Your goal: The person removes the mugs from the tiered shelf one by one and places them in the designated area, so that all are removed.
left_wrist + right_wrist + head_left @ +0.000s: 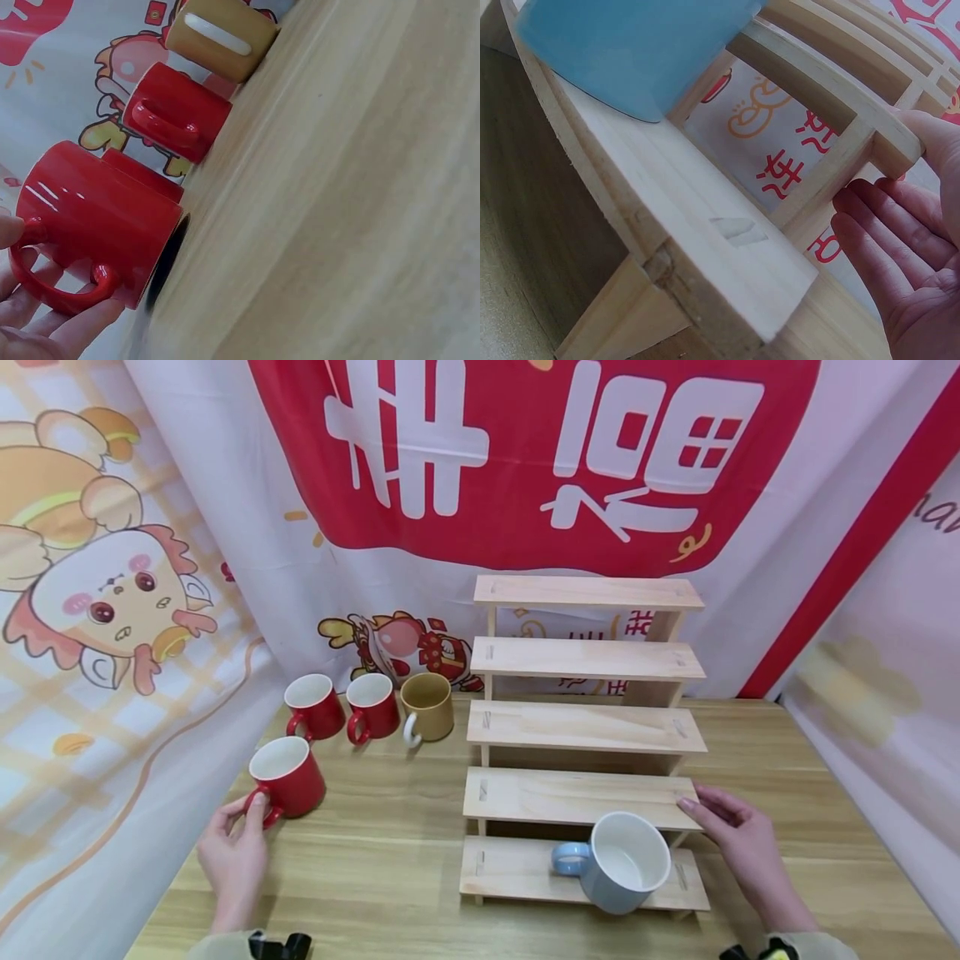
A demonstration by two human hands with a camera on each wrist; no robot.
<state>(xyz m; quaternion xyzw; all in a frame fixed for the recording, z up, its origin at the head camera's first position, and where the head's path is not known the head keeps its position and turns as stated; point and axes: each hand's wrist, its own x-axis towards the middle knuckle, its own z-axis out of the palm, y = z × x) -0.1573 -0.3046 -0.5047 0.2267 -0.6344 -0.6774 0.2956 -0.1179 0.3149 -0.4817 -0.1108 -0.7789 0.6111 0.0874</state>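
Observation:
My left hand pinches the handle of a red mug with a white inside, upright at the left of the table. In the left wrist view, thumb and fingers are around that handle, and a dark shadow shows along the mug's base. My right hand grips the right end of the second-lowest step of a stepped wooden shelf, thumb on top and fingers below. A light blue mug with a white inside stands on the lowest step, its handle to the left; the right wrist view shows its blue side.
Behind the held mug stand two more red mugs and a tan mug with a white handle, along the back left of the wooden table. Printed cloth hangs behind and at both sides.

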